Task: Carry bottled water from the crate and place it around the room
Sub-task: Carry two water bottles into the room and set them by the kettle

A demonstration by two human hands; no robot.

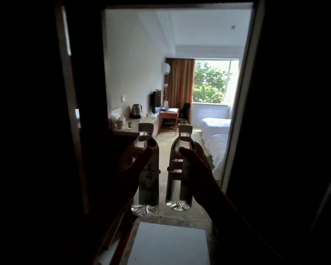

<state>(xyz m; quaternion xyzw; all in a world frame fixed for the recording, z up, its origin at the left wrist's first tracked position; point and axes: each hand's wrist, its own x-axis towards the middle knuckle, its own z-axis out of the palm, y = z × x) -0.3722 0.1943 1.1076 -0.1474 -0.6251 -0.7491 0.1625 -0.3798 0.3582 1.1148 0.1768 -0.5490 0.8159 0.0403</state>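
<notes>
A: Task items?
B: Two clear plastic water bottles, white caps, both full, both upright, held up side by side, close but not touching.
A: Left bottle (146, 169)?
B: Label with dark characters faces the camera, gripped at mid-body by the left hand (130, 165).
A: Right bottle (180, 169)?
B: Sits slightly higher, label turned away, fingers of the right hand (197, 169) wrap round its middle.

Left hand (130, 165) grips one water bottle (146, 169), right hand (197, 169) grips second bottle (180, 165); both upright, side by side, apart. Far: kettle (136, 110) left, beds (216, 134) right, window (211, 81).
</notes>
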